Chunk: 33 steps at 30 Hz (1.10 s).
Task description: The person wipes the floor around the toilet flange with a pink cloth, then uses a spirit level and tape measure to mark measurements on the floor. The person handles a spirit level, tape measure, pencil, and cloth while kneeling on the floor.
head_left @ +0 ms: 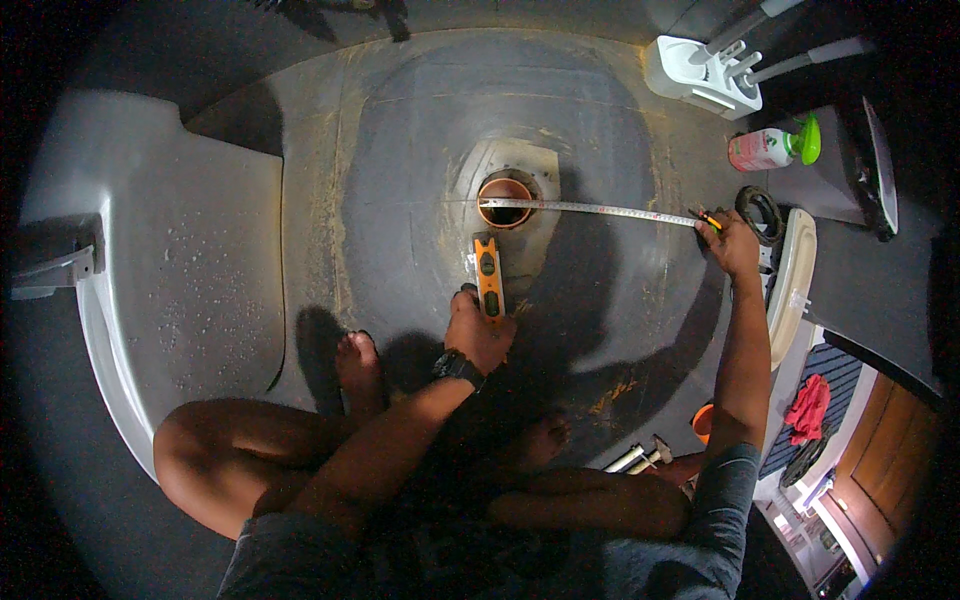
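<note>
My left hand (480, 330), with a black watch on its wrist, is closed round the lower end of a small orange spirit level (489, 276). The level's far end points toward a round drain pipe (506, 203) set in the grey floor. Off to the right, my right hand (733, 243) grips the yellow-and-black case of a tape measure (711, 219), mostly covered by my fingers. The white tape blade (610, 210) runs out leftward from it. Its end lies across the orange rim of the pipe opening, reaching the left side.
A white bathtub or basin (200, 240) with water drops stands at left. Along the right are a white brush holder (700, 80), a pump bottle (765, 149), a black ring (760, 213) and a white lid (792, 285). A red cloth (807, 408) lies on a striped mat.
</note>
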Each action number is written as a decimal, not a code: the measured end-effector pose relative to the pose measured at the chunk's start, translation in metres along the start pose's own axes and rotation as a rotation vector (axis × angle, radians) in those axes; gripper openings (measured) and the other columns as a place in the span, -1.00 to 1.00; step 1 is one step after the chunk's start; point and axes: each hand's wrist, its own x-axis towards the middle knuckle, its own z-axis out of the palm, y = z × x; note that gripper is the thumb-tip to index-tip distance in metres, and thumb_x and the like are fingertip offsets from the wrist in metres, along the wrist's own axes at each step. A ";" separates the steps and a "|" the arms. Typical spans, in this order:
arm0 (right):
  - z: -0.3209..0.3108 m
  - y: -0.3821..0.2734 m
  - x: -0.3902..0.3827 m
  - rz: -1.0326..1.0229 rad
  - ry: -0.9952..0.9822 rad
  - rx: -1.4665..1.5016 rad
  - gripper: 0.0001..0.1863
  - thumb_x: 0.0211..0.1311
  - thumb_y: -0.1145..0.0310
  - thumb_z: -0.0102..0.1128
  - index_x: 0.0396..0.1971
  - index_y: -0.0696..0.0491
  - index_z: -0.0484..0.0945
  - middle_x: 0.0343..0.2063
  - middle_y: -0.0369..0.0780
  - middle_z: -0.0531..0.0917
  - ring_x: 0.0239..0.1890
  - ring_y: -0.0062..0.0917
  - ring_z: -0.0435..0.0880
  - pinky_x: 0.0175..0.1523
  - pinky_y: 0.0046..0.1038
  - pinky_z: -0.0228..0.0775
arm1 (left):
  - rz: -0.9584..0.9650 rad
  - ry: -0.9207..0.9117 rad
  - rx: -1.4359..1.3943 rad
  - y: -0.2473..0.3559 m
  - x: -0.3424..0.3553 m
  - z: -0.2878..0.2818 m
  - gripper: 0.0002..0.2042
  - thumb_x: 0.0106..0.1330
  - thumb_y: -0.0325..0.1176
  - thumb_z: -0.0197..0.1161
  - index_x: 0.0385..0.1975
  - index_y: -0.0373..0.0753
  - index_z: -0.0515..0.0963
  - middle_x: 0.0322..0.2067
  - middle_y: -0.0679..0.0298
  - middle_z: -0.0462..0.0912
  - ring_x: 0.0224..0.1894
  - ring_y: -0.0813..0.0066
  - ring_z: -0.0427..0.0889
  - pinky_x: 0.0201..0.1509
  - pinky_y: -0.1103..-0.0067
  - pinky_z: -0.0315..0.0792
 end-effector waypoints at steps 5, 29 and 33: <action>0.006 0.004 0.001 -0.035 0.063 -0.011 -0.54 0.30 -0.11 0.25 -0.10 -0.03 0.74 -0.22 -0.12 0.66 -0.18 -0.12 0.70 -0.12 -0.16 0.52 | 0.076 0.033 0.057 -0.008 0.002 0.006 -0.54 0.21 -0.41 0.42 -0.03 -0.34 0.28 -0.27 0.02 0.59 -0.30 0.16 0.71 -0.33 0.32 0.61; 0.007 0.005 0.001 -0.019 0.031 0.018 -0.53 0.30 -0.13 0.24 -0.09 -0.04 0.74 -0.30 -0.12 0.63 -0.22 -0.13 0.67 -0.14 -0.18 0.49 | -0.064 -0.148 -0.162 0.006 0.003 0.000 -0.54 0.20 -0.42 0.39 -0.03 -0.41 0.30 -0.18 -0.12 0.57 -0.44 0.16 0.73 -0.49 0.38 0.64; 0.004 0.004 0.004 -0.015 0.006 0.025 -0.52 0.29 -0.14 0.25 -0.09 -0.04 0.74 -0.29 -0.12 0.64 -0.21 -0.13 0.68 -0.12 -0.17 0.49 | 0.018 -0.075 -0.133 -0.003 0.005 0.006 -0.54 0.19 -0.42 0.39 -0.03 -0.43 0.31 -0.24 -0.10 0.59 -0.43 0.13 0.73 -0.45 0.36 0.65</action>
